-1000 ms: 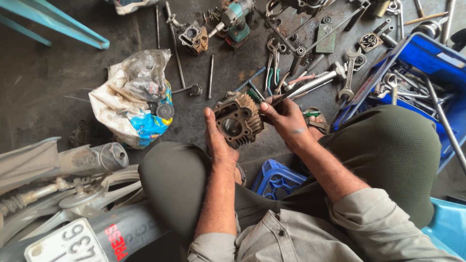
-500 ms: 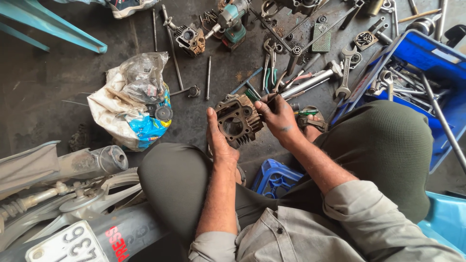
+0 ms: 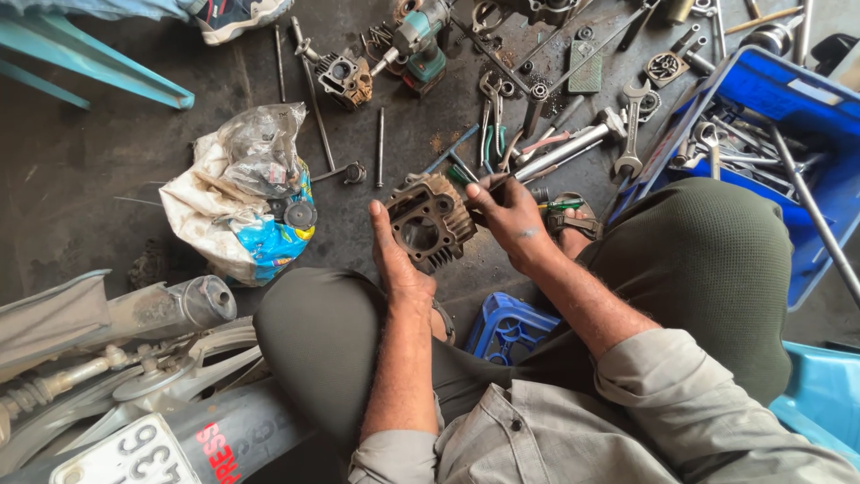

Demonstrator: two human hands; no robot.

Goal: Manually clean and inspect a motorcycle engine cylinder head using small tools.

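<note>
Dark, oil-stained concrete floor [image 3: 81,170] fills most of frame, lit by soft, even light. Teal furniture legs [image 3: 98,76] cross upper left. Blue plastic crate [image 3: 829,193] of tools at right edge; light-blue plastic seat [image 3: 820,394] lower right. Small blue stool [image 3: 502,324] at bottom centre. Motorbike rear w/ exhaust pipe [image 3: 170,309] lower left.

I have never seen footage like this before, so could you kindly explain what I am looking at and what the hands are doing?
There is no machine: a person wears a camera on the head, looking down at their own knees and hands. The left hand steadies a finned metal engine cylinder, and the right hand grips its other side. On the dark floor lie wrenches, pliers, a power drill and a crumpled plastic bag. A blue crate of tools stands on the right, and a motorcycle's rear shows at the lower left.
</note>
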